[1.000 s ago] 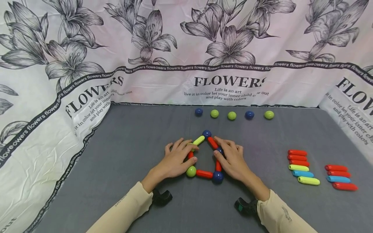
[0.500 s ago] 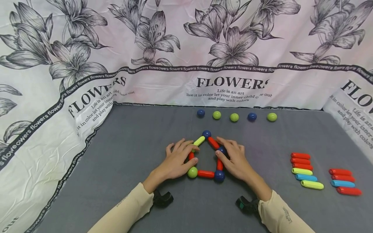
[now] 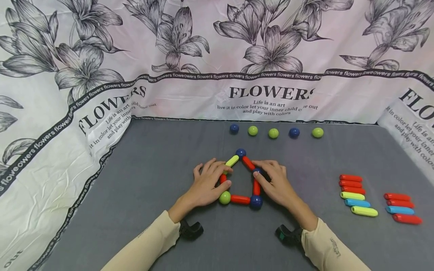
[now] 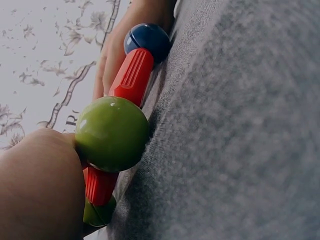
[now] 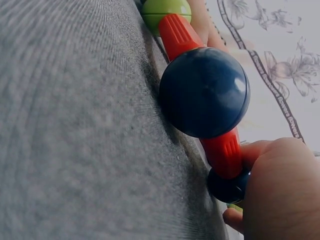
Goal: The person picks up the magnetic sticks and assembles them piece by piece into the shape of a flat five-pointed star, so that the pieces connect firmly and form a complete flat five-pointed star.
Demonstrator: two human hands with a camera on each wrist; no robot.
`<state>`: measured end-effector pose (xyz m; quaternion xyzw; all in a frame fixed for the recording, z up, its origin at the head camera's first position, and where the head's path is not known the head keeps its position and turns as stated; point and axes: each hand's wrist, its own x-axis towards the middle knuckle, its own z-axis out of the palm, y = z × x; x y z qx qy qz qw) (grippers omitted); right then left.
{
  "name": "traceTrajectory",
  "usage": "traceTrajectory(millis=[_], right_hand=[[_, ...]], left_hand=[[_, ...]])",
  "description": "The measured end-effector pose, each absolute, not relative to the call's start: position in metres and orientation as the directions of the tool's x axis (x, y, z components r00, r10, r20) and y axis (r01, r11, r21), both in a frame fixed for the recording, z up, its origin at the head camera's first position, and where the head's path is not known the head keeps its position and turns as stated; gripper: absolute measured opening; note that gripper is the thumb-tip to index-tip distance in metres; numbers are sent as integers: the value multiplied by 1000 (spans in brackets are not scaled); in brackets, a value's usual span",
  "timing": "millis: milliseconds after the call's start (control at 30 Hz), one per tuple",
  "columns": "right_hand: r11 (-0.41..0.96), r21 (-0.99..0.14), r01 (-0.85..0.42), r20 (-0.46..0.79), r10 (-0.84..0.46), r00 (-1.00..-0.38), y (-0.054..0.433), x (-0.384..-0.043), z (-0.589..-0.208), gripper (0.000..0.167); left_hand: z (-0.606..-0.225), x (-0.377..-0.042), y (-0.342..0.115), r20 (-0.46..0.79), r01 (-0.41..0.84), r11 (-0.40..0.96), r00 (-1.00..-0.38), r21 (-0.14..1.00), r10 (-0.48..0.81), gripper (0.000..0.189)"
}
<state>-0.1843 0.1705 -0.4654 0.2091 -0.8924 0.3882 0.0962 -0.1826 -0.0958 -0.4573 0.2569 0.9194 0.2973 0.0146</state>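
A five-sided ball-and-stick frame lies on the grey cloth, with a blue ball [image 3: 240, 153] at its far corner. My left hand [image 3: 206, 184] grips its left side, fingers over the left green ball [image 4: 99, 214] and thumb across a red stick [image 3: 223, 178]. A yellow-green stick [image 3: 232, 161] runs from there to the far corner. My right hand [image 3: 276, 183] pinches the blue ball [image 5: 227, 186] at the right corner between thumb and fingers. The near side is a red stick [image 3: 240, 200] between a green ball [image 3: 225, 197] and a blue ball [image 3: 256, 202]. Fingers partly hide both side corners.
Several loose balls stand in a row at the back, among them a green ball [image 3: 317, 132]. To the right lie two stacks of loose sticks, with a yellow-green stick [image 3: 364, 211] and a blue stick [image 3: 400, 210]. A flower-print cloth [image 3: 190, 98] hangs behind the grey cloth [image 3: 162, 150].
The head view has shifted slightly. My right thumb has moved a little up onto the right corner ball, and that hand sits slightly farther right. My left hand keeps its hold.
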Motion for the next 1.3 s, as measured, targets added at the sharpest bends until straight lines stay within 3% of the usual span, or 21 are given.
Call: traceTrajectory(millis=[1300], right_hand=[[631, -654, -418, 300, -292, -908, 172, -183, -461, 40]], left_hand=[[-453, -181, -95, 131, 454, 683, -873, 573, 471, 36]])
